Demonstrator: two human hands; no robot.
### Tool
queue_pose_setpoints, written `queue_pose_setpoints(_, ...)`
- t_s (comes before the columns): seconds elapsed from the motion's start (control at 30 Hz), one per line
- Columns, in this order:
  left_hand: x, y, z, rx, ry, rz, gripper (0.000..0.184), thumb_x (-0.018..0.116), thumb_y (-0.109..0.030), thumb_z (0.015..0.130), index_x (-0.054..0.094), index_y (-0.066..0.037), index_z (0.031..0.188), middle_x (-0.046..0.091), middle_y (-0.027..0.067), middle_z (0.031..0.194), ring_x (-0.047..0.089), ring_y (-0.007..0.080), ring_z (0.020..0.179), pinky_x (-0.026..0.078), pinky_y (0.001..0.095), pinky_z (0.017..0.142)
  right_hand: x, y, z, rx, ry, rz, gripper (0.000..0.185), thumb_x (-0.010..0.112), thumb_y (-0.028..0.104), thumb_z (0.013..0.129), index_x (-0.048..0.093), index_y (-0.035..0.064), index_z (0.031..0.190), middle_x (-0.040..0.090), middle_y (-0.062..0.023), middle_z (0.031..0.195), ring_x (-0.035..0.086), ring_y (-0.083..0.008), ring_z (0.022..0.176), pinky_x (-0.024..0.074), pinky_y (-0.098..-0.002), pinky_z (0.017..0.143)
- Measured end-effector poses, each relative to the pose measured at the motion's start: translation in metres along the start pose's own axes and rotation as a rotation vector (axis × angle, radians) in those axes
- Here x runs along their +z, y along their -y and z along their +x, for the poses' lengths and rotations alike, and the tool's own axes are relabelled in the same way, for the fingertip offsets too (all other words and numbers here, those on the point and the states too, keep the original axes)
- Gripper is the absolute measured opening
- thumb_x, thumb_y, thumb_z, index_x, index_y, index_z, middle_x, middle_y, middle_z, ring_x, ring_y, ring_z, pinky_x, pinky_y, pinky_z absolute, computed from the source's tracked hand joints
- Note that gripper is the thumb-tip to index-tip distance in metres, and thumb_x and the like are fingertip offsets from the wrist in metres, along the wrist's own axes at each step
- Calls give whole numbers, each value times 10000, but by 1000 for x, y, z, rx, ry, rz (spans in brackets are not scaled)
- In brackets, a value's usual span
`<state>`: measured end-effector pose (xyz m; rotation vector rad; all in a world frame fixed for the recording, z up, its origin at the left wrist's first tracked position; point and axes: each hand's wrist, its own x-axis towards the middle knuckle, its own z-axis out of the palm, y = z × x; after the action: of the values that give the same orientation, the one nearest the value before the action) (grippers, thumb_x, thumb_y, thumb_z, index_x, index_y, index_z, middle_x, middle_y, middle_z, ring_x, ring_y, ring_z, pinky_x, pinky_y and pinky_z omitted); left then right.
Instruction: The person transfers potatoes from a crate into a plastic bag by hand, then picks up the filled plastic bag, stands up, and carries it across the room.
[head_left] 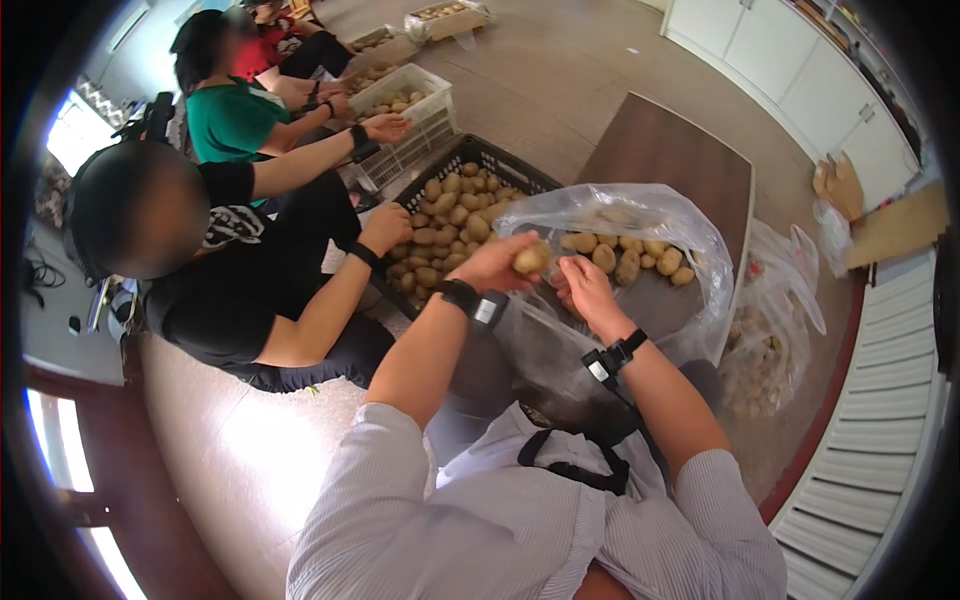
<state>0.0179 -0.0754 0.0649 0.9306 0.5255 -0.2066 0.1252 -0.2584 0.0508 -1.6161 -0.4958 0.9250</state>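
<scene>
my left hand (490,266) gripping a potato (532,258), mid-frame | right hand (588,288) just beside it, fingers curled (can't tell if pinching anything tbh) | clear plastic bag (640,198) right of centre

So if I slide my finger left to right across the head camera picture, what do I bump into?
Green shirt, nearest white crate, left hand holding a potato, right hand, clear bag on the floor, cardboard sheet.
</scene>
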Motion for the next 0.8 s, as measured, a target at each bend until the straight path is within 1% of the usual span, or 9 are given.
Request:
queue_pose_setpoints(0.07,-14,0,2,164,-28,-184,308,601,-384,925,584,-102,1048,634,50,899,615,210,654,467,289,520,-13,-24,10,-178,-66,-213,344,547,331,966,606,22,1106,657,-69,891,619,-150,812,490,-281,688)
queue_pose_setpoints(0.1,-19,0,1,154,-19,-184,308,601,-384,925,584,-102,1048,634,50,899,615,210,654,467,289,520,-20,-31,8,-307,-190,-457,346,586,280,929,593,3,1136,665,-116,943,639,-227,889,500,-331,771)
queue_pose_setpoints(0.13,-23,-1,-1,199,-110,-243,311,598,-373,925,571,-95,1062,633,68,911,614,221,664,469,294,520,-28,-40,8,-301,-197,-458,346,586,280,929,593,3,1136,665,-116,943,639,-227,889,500,-331,771)
queue_pose_setpoints(0.2,-35,-3,0,242,-200,-301,314,595,-362,926,559,-89,1076,632,85,922,614,232,673,471,299,521,-40,-56,9,-221,-295,-556,383,644,286,864,603,-13,1099,657,-191,982,623,-355,910,491,-413,833)
queue_pose_setpoints(0.3,-58,-4,4,229,-453,-520,290,575,-269,926,514,-68,1126,593,133,976,600,287,763,525,351,577,-52,-64,2,-243,-306,-765,454,677,293,830,575,-6,1157,615,-191,1082,581,-360,1015,466,-432,892)
queue_pose_setpoints(0.4,-65,-5,4,287,-677,-601,269,606,-254,891,554,-65,1073,588,129,939,576,272,693,525,395,559,-51,-56,-11,-234,-231,-970,505,685,303,827,539,-1,1203,548,-192,1197,513,-380,1116,434,-443,944)
queue_pose_setpoints(0.43,-78,1,7,291,-692,-588,305,638,-191,884,521,-61,1133,534,145,1137,567,290,974,574,388,661,-50,-56,-11,-230,-233,-969,505,685,303,827,539,-1,1203,548,-192,1197,513,-380,1116,434,-443,944)
queue_pose_setpoints(0.47,-102,12,17,289,-690,-586,305,638,-191,884,521,-61,1133,534,145,1137,567,290,974,574,388,661,-48,-58,-11,-283,-220,-1034,531,697,298,816,522,-4,1216,525,-185,1232,502,-387,1121,431,-447,948)
queue_pose_setpoints(0.8,-125,21,29,237,-879,-505,197,636,-249,836,621,-79,933,566,67,716,573,253,638,515,374,570,-31,-37,-2,-428,-107,-1200,656,732,203,734,435,29,1292,382,-134,1390,453,-366,1177,442,-452,937)
